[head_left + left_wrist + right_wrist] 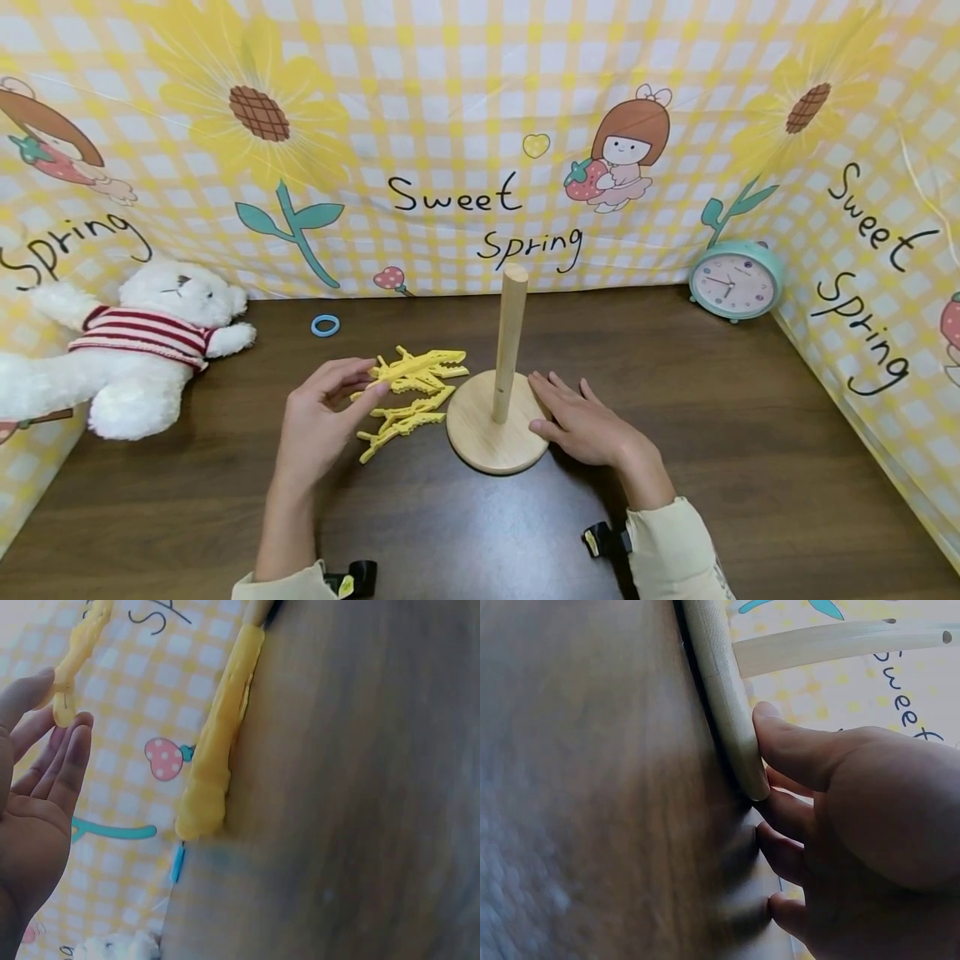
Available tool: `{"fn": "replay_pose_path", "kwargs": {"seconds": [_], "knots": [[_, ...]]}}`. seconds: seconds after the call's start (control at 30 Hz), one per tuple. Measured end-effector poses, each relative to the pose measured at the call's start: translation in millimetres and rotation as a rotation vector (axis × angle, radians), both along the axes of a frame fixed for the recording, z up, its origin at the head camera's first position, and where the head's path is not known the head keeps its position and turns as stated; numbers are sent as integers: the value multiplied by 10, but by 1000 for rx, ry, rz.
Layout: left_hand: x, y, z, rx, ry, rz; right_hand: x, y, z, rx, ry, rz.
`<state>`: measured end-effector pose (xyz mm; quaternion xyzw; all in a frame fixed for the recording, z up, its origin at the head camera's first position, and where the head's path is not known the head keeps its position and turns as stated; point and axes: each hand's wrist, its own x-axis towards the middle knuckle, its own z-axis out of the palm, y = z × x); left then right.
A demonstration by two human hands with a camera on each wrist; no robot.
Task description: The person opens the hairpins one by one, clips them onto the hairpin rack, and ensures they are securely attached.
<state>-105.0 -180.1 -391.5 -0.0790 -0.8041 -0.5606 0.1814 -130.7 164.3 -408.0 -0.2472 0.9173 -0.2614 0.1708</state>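
Note:
My left hand (318,421) pinches one long yellow plastic piece (422,364) between thumb and fingers. In the left wrist view the pinched yellow piece (79,649) is held apart from the pile of yellow pieces (214,757) on the table. That pile (405,425) lies just left of a round wooden base (480,446), from which a wooden post (512,333) rises upright. My right hand (588,427) rests against the base's right side with fingers extended. The right wrist view shows its thumb (787,742) touching the base's edge (724,705).
A blue ring (325,317) lies behind the pile. At the left sits a white teddy bear (142,337) in a striped shirt, and a green alarm clock (737,282) stands at the back right. Checked cloth (450,108) encloses the brown table (787,467) at back and sides.

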Motion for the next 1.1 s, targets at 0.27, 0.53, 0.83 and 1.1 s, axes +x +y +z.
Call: {"fn": "replay_pose_path", "kwargs": {"seconds": [0.27,0.53,0.83,1.1], "knots": [[3,123,67,2,95,-15,3,-2,3,1,20,8],[-25,198,102,72,147,-75,-18,4,2,-2,34,11],[-11,269,62,56,269,-82,18,-3,-45,10,-8,-3],[-16,272,76,36,307,-130,2,-3,-19,-3,5,0]]}}
